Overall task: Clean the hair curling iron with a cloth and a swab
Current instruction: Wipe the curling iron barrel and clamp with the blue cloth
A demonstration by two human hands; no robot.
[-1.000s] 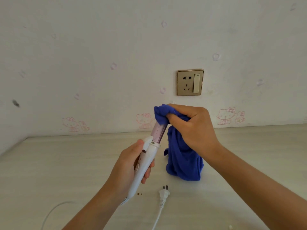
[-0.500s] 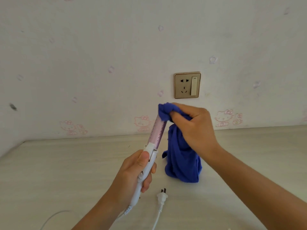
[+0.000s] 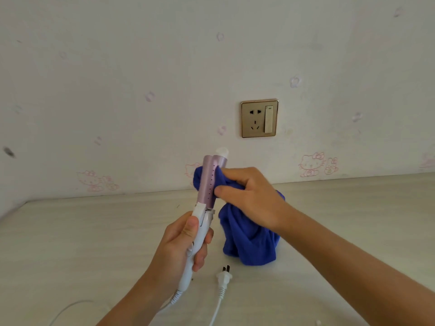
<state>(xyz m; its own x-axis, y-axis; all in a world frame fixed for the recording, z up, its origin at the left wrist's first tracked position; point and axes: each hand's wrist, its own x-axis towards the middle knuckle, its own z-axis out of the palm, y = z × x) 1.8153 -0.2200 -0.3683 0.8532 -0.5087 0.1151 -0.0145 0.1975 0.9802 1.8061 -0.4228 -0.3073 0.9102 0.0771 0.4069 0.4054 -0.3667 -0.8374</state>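
- Since half a second ago, the right hand and its fold of blue cloth have slid down from the top of the barrel to mid-barrel, uncovering the white tip.
- White power cord: curves across the pale table at lower left and runs up into the base of the handle.
- Left hand: fingers curled round the white handle, thumb laid along its front, holding the tool upright with a slight tilt to the right, above the table.
- Hair curling iron: lilac barrel with a row of small dots, raised in front of the wall, its right and rear sides wrapped by the cloth.
- Plug: lies loose on the table just below the cloth, prongs up, not in any outlet.
- Right hand: thumb and fingers pinch the cloth against the barrel; the rest of the cloth hangs in a bunch whose lower end appears to rest on the table.
- Wall socket: gold-framed, on the wall behind and above, with nothing plugged in.
- Swab: not seen in this view.
- Risks, as judged: a fold of cloth may catch in the gap between clamp and barrel if the wipe is pulled hard; the hanging bunch may drag the plug or cord; a firm downward stroke may twist the handle in the left hand's grip.
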